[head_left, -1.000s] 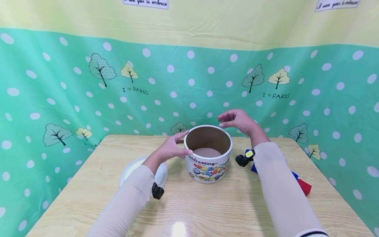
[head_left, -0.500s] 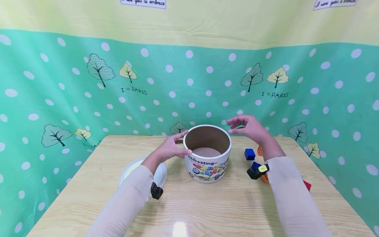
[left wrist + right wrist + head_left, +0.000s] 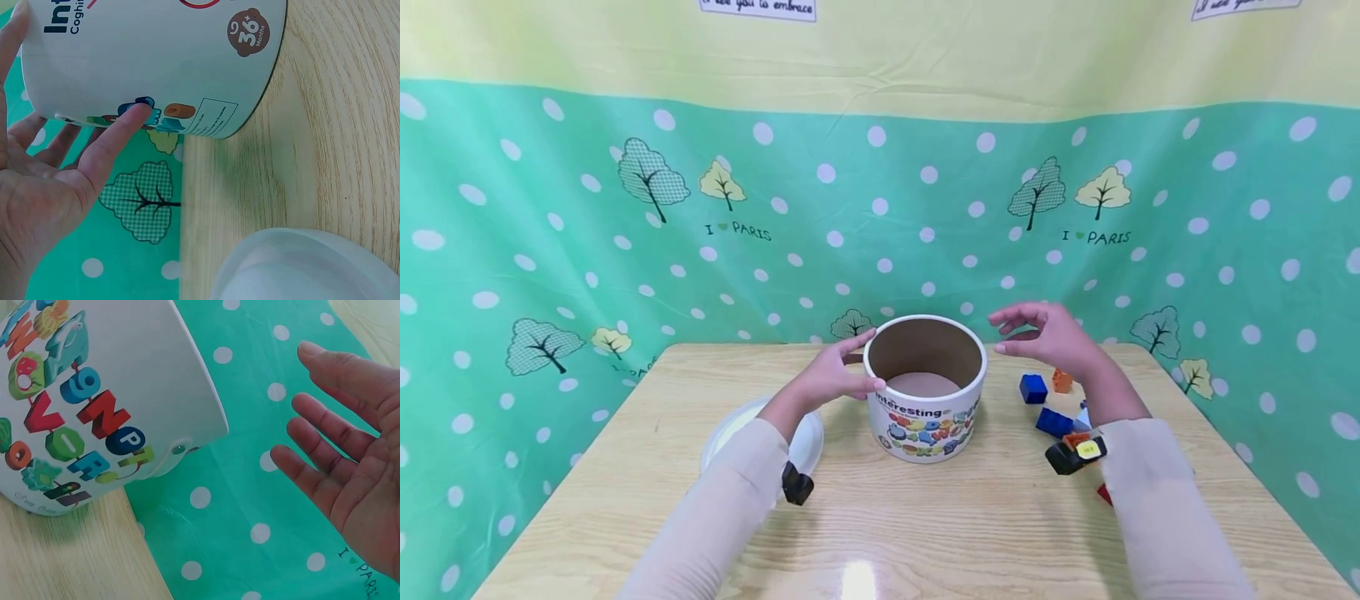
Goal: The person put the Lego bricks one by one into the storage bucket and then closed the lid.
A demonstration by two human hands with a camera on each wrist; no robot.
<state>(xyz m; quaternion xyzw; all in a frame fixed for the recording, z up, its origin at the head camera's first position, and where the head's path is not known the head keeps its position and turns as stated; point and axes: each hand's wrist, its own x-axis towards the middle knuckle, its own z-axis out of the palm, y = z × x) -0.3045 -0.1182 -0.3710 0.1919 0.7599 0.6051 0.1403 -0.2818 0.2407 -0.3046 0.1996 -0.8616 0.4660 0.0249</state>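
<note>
A white bucket (image 3: 925,442) printed with colourful letters stands upright on the table, its brown inside visible and nothing seen on its bottom. My left hand (image 3: 829,375) rests on the bucket's left side, with spread, fairly straight fingers and thumb at the rim and outer wall. In the left wrist view, the left thumb (image 3: 119,140) presses on the printed wall. My right hand (image 3: 1051,340) hovers in the air just right of the rim, apart from it. Its fingers are loosely bent with nothing in them, as the right wrist view of that hand (image 3: 350,444) shows.
A round white lid (image 3: 807,437) lies left of the bucket, partly under my left forearm. Toy blocks lie to the right: a blue block (image 3: 1033,389), an orange block (image 3: 1062,381), a red block (image 3: 1105,494) and several more, partly hidden by my right wrist. A dotted curtain (image 3: 775,283) hangs behind the table (image 3: 940,533).
My right hand has moved right and slightly down, away from above the bucket's rim, uncovering some blocks and hiding part of the red one. Left hand and bucket stay put.
</note>
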